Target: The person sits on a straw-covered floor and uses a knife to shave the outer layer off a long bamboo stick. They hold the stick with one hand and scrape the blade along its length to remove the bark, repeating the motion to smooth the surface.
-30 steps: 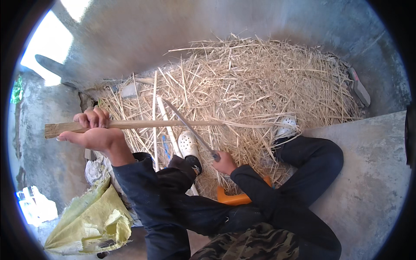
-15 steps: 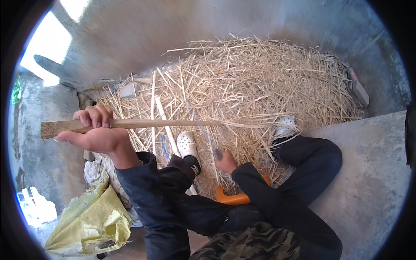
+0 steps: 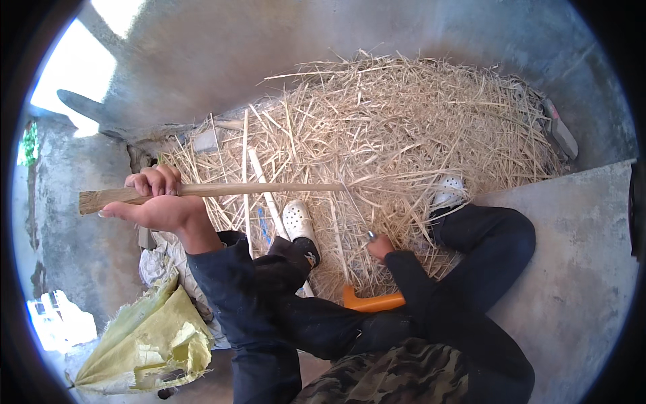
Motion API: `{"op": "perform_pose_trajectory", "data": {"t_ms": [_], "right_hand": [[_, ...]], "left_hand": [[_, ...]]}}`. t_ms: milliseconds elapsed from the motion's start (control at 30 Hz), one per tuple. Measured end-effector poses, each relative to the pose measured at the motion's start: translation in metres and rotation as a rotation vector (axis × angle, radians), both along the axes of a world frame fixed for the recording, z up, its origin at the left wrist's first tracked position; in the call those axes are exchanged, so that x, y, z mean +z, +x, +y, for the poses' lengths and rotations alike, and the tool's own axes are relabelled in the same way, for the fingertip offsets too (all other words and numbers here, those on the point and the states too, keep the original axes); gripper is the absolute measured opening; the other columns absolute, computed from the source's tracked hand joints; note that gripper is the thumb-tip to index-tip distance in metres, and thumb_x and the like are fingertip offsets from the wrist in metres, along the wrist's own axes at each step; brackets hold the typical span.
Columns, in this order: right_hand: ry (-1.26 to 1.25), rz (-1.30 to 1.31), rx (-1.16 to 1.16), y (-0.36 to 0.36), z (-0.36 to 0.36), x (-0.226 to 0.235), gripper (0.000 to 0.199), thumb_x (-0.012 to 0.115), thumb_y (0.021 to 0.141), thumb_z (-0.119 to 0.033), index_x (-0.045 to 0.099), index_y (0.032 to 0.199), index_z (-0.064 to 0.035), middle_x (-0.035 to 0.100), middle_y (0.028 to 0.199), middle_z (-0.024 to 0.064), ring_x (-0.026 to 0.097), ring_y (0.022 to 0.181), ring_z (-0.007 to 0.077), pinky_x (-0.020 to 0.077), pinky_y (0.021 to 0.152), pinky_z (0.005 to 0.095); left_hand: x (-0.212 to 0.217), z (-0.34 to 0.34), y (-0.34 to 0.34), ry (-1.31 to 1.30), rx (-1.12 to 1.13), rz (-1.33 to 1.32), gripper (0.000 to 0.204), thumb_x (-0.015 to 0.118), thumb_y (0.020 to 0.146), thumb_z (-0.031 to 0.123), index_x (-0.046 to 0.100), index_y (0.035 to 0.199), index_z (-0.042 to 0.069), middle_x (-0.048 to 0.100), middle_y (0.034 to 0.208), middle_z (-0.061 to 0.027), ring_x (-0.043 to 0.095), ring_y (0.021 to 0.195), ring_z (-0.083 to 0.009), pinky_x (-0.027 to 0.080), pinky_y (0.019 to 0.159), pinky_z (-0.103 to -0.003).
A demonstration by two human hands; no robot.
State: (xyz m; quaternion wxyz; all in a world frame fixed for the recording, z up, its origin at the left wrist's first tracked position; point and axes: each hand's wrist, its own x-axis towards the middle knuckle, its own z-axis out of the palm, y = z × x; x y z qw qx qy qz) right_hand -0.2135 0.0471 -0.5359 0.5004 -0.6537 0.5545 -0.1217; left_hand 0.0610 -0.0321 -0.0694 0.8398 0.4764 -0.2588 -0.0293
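My left hand is closed around the thick end of a long wooden stick, held level from left to right. My right hand grips the handle of a knife, its thin blade slanting up and left. The blade's upper part meets the right end of the stick, near a spot where pale strips of wood run on to the right. Most of the knife's handle is hidden inside my fingers.
Pale wood shavings are heaped against the concrete wall. My shoes rest among them. An orange plastic piece lies by my legs. A torn yellow sack is at lower left, and a low concrete ledge is at right.
My right hand has drawn the knife rightward along the stick, so the blade now sits at its right end. The stick and my left hand have shifted slightly right.
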Motion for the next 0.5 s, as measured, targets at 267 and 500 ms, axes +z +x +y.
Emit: {"op": "perform_pose_trajectory", "data": {"t_ms": [267, 500], "right_hand": [[0.021, -0.163, 0.120, 0.044, -0.013, 0.144, 0.021, 0.059, 0.071, -0.016, 0.058, 0.083, 0.0014, 0.064, 0.073, 0.0172, 0.059, 0.058, 0.0302, 0.0445, 0.059, 0.0418], [0.307, 0.001, -0.137, -0.009, 0.002, -0.001, 0.032, 0.062, 0.071, -0.021, 0.065, 0.092, 0.0023, 0.066, 0.088, 0.0229, 0.065, 0.076, 0.0352, 0.0505, 0.071, 0.0405]], "left_hand": [[0.001, 0.009, 0.006, -0.001, 0.025, 0.007, 0.066, 0.020, 0.085, 0.077, 0.029, 0.069, 0.014, 0.026, 0.051, 0.0009, 0.024, 0.041, -0.0106, 0.021, 0.040, -0.022], [-0.003, 0.004, 0.009, -0.055, -0.012, 0.071, 0.064, 0.024, 0.085, 0.076, 0.028, 0.071, 0.014, 0.026, 0.052, 0.0020, 0.025, 0.041, -0.0083, 0.021, 0.039, -0.021]]}}
